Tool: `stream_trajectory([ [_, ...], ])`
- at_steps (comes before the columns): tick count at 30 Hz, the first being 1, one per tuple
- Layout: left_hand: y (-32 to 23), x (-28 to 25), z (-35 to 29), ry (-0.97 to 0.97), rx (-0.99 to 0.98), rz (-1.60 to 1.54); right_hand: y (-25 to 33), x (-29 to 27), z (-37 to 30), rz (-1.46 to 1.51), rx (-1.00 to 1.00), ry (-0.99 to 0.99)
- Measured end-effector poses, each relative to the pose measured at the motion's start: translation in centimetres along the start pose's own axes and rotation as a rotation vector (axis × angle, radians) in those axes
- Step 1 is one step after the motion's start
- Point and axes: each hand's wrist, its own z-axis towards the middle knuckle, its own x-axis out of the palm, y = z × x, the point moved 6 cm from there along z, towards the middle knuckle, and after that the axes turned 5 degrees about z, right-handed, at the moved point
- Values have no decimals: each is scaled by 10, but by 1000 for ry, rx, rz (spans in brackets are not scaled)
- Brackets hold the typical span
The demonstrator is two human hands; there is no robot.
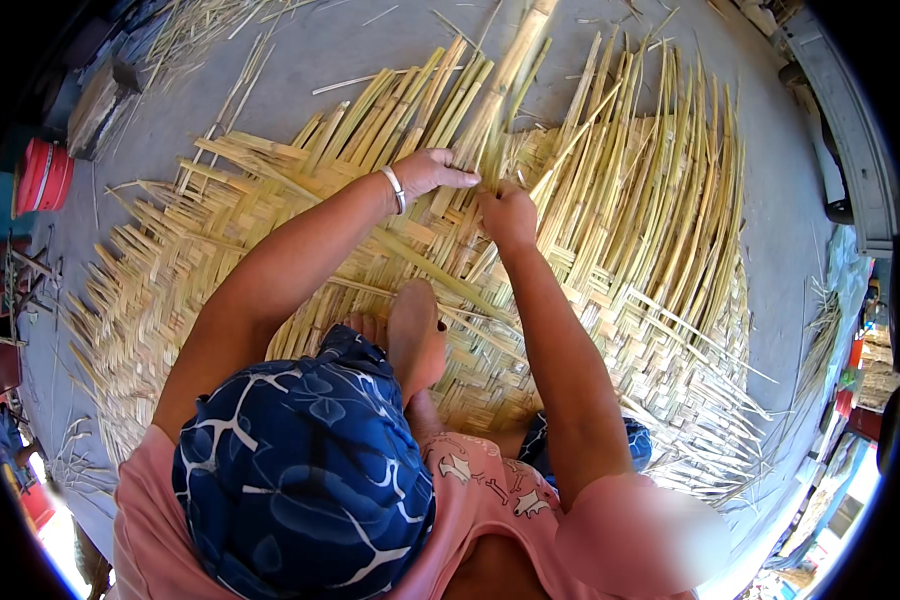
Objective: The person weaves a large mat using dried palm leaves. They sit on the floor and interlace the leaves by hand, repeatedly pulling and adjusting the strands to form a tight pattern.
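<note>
A large mat (pixel 590 270) of split reed strips, woven in a zigzag pattern, spreads under me on the floor. My left hand (pixel 433 172), with a pale bangle at the wrist, is closed on raised reed strips (pixel 505 80) at the mat's far middle. These strips run up past the top edge of the picture. Close beside it, my right hand (pixel 510 214) is curled into a fist around strip ends at the weave; its fingertips are hidden. Loose strips (pixel 685 170) lie side by side across the mat's far right. My bare foot (pixel 415 330) rests on the weave.
Grey floor (pixel 780 290) surrounds the mat. On the left are a red container (pixel 45 177), a block (pixel 102 105) and loose reed scraps (pixel 195 35). A metal frame (pixel 840 120) stands far right, with light blue plastic sheeting (pixel 842 300) below it.
</note>
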Motion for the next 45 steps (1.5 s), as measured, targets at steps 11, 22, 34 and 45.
stream_trajectory([
  [11,5,-24,-12,-234,75,-434,22,14,18,-437,-239,479],
  [22,29,-35,-54,-786,130,198,5,1,15,-299,-453,238],
  [34,27,-30,-64,-812,150,548,14,16,-56,-776,-610,128],
  [45,29,-113,-79,-809,91,-246,51,18,-30,-866,-605,369],
])
